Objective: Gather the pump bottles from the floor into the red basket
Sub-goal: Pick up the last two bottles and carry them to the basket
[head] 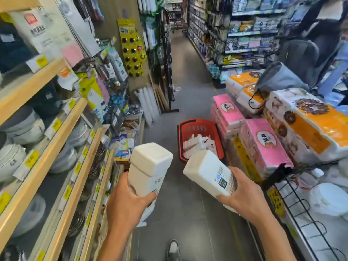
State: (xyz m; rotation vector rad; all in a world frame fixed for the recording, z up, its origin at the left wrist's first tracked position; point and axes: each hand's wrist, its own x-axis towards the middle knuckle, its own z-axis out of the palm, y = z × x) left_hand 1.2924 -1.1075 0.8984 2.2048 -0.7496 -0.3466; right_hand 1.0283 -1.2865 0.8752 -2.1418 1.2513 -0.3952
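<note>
I hold two white pump bottles, base ends pointing away from me. My left hand (130, 200) grips one white bottle (149, 166) around its lower body. My right hand (244, 196) grips the other white bottle (209, 172), which bears a small dark label. The pump heads are hidden behind my hands. Ahead on the grey floor stands the red basket (183, 146), beside pink packs, with several white bottles (197, 143) lying inside it.
Wooden shelves (56, 140) with bowls and price tags run along the left. Stacked pink and orange tissue packs (263, 140) and a wire rack (301, 210) line the right. The aisle floor (188, 91) stretches ahead. A shoe (173, 249) shows below. A person stands far right.
</note>
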